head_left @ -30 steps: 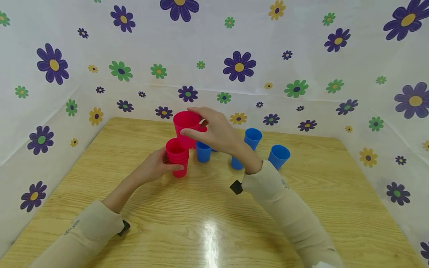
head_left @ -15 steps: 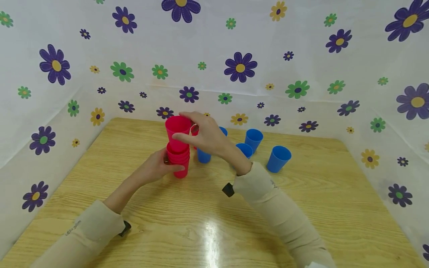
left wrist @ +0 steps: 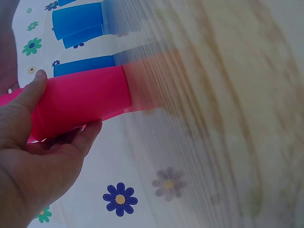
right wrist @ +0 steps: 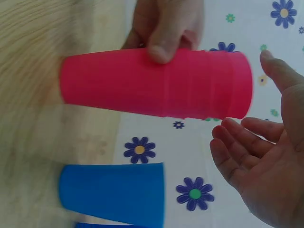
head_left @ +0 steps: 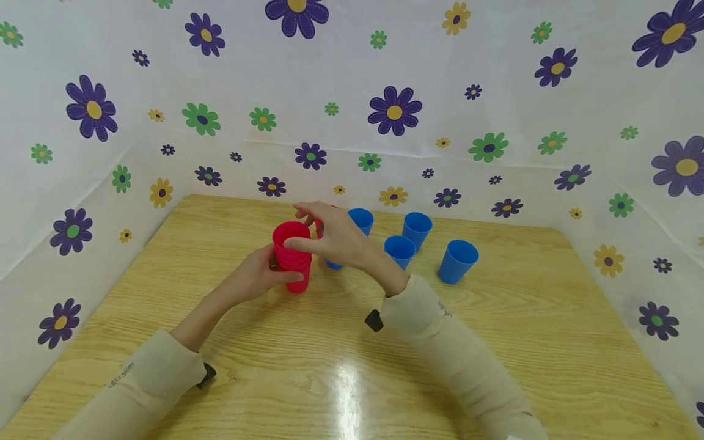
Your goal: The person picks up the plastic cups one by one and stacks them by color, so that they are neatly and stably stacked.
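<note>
A stack of nested red plastic cups (head_left: 293, 263) stands upright on the wooden table, left of centre. My left hand (head_left: 254, 276) grips it from the left, thumb across the front; the left wrist view shows the fingers (left wrist: 88, 137) curled round the red side (left wrist: 90, 97). Over the stack's top is my right hand (head_left: 343, 241), its fingers loosely spread. In the right wrist view its thumb and fingertips lie just beyond the top rim (right wrist: 244, 85), holding nothing. Behind the right hand, part of another red cup (head_left: 319, 229) shows; the rest is hidden.
Several blue cups stand upright right of the stack: one (head_left: 334, 264) mostly hidden by my right hand, others such as the rightmost blue cup (head_left: 458, 261) and a nearer blue cup (head_left: 399, 250) in full view. Flower-printed cloth (head_left: 429, 122) walls the table's back and sides.
My right hand has brought a red cup left and down into the stack, then loosened its fingers from it. The left hand has kept its grip on the stack.
</note>
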A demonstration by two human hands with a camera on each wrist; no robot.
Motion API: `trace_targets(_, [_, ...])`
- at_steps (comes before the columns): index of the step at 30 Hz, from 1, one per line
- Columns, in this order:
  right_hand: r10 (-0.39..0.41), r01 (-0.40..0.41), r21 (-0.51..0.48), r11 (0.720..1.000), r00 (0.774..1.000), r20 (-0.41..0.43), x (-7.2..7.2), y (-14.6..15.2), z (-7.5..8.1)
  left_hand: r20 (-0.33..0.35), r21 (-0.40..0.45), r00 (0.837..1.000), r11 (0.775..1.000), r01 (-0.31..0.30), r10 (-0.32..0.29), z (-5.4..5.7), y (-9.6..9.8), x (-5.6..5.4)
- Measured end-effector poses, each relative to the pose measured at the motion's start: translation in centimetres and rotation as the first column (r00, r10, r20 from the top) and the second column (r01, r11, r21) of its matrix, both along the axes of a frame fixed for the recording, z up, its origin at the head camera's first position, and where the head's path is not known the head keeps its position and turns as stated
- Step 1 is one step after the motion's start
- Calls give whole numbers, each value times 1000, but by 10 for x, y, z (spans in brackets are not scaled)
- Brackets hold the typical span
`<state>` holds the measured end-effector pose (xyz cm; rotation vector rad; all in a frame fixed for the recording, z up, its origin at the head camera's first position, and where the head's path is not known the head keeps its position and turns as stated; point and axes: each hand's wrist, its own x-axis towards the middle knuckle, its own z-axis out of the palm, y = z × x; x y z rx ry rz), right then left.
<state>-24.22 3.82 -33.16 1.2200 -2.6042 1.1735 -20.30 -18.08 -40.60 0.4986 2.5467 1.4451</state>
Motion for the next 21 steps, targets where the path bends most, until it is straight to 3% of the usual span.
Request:
trace_targets(8, [-56, 57, -7, 998, 998, 38, -6, 11, -13, 0, -15, 1000, 1000, -14, 14, 1, 2, 0])
trace_targets(14, [-109, 109, -24, 994, 994, -20, -20, 22, -12, 12, -19, 1000, 1000, -21, 21, 4, 2, 1])
trace_targets(21, [-159, 161, 36, 986, 986, -49, -41, 29, -17, 33, -31, 999, 999, -39, 40, 2, 2, 0])
